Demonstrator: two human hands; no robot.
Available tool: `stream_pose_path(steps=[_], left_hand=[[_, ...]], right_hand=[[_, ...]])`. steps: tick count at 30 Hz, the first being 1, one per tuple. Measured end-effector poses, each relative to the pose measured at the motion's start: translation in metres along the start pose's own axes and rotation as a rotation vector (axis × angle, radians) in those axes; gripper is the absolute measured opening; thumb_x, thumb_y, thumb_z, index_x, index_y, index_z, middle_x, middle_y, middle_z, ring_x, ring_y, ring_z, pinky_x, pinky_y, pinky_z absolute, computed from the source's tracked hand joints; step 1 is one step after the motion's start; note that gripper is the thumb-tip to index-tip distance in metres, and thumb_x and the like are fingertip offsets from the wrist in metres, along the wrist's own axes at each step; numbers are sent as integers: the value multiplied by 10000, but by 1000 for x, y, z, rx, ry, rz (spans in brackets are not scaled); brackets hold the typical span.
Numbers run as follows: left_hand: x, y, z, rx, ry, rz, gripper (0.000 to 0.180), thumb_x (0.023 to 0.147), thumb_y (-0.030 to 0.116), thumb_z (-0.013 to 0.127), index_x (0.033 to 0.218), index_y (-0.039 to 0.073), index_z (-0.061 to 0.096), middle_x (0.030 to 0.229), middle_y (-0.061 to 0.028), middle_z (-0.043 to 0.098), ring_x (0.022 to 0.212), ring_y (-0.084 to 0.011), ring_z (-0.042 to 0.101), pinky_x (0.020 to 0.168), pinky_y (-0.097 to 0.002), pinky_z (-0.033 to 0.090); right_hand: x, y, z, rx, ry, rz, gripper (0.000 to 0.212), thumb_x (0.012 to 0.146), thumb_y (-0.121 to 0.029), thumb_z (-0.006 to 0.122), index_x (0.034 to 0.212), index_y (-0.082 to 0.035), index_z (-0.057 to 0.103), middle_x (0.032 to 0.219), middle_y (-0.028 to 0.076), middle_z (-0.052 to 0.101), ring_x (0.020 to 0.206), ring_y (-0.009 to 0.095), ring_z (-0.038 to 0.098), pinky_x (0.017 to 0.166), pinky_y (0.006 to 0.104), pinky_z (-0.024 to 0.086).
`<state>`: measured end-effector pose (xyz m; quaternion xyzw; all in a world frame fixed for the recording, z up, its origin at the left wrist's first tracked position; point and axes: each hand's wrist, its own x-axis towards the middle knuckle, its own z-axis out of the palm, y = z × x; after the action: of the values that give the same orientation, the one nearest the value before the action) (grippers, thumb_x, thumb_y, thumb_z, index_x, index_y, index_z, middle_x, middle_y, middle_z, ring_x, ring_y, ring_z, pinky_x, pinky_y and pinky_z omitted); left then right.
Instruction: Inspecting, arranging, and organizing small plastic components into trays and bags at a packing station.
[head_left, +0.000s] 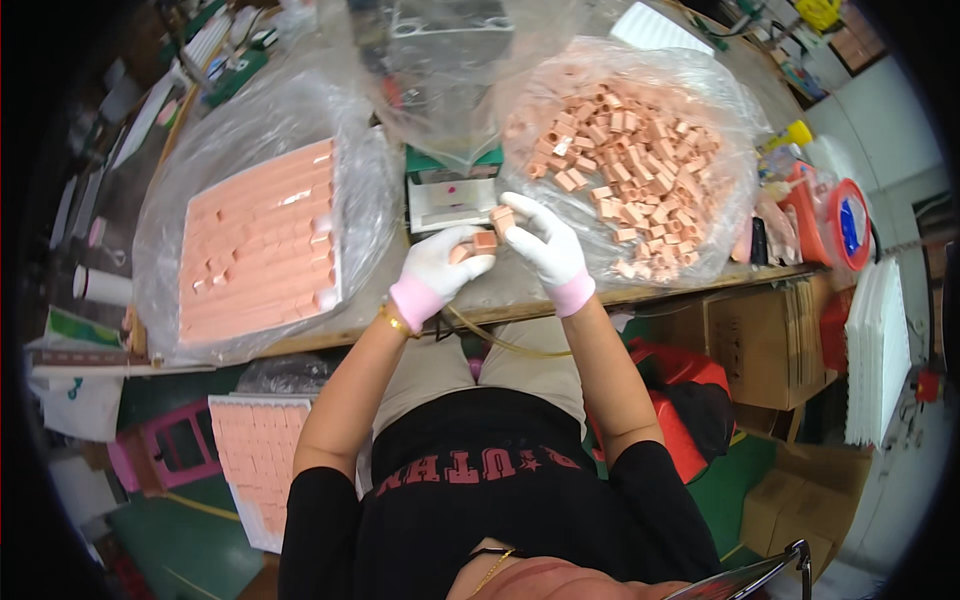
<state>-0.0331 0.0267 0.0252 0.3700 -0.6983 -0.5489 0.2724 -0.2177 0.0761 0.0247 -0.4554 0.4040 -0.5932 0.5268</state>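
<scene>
My left hand, in a white glove with a pink cuff, is closed around a couple of small peach-coloured hollow blocks at its fingertips. Between thumb and forefinger, my right hand, gloved the same way, pinches another peach block. The two hands are close together over the table's front edge. A loose heap of such blocks lies on clear plastic sheeting at the right. At the left, a flat white tray bears close rows of peach blocks, a few of them out of line.
Beyond my hands stands a plastic-covered machine with a green and light metal base. Past the heap, a red-orange basket sits at the right. A second filled tray is low by my left side; cardboard boxes are under the table.
</scene>
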Motion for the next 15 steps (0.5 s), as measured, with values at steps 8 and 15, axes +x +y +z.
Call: stream_pose_path(steps=[8,15], left_hand=[[-3,-2,-4,127,-117,-11,383,801,148,699,1143,0,609,986,-35,659,877,-75,587,799,-236,473],[-10,-12,-1,-163,-153,-124,380,798,154,696,1132,-8,614,994,-30,664,868,-70,594,789,-239,478]], right_hand=[[-4,21,2,-118,10,-38,410,816,-89,697,1182,-26,524,1111,76,597,1005,145,585,877,304,485],[-9,0,0,-566,-76,-205,437,782,-101,708,1192,-28,574,1070,88,630,1002,181,601,880,314,479]])
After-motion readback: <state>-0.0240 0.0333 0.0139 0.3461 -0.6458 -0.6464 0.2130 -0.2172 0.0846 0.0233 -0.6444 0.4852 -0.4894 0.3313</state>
